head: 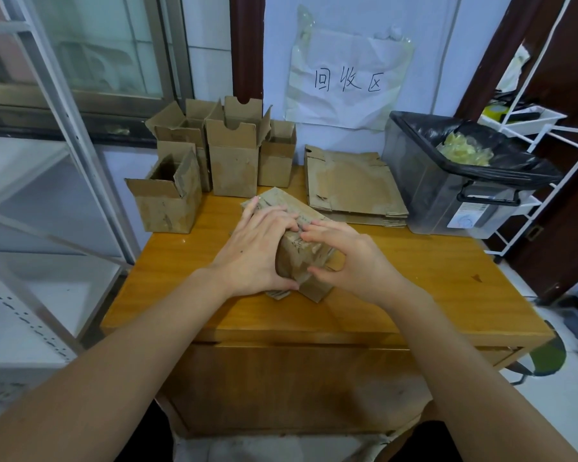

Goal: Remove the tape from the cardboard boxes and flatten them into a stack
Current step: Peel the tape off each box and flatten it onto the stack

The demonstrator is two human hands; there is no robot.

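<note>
Nearest us, both hands meet on a cardboard box (301,258) lying on its side in the middle of the wooden counter (414,278). Our left hand (254,251) curls over its top and near edge, its grip closed on the box; our right hand (344,258) pinches at the box's taped face with curled fingers. Beyond it to the right lies a stack of flattened boxes (351,185), beside a bin lined with a black bag (461,181) that holds crumpled tape (464,150). At the far left stand several open boxes (214,155) against the wall, below a paper sign (347,81).
</note>
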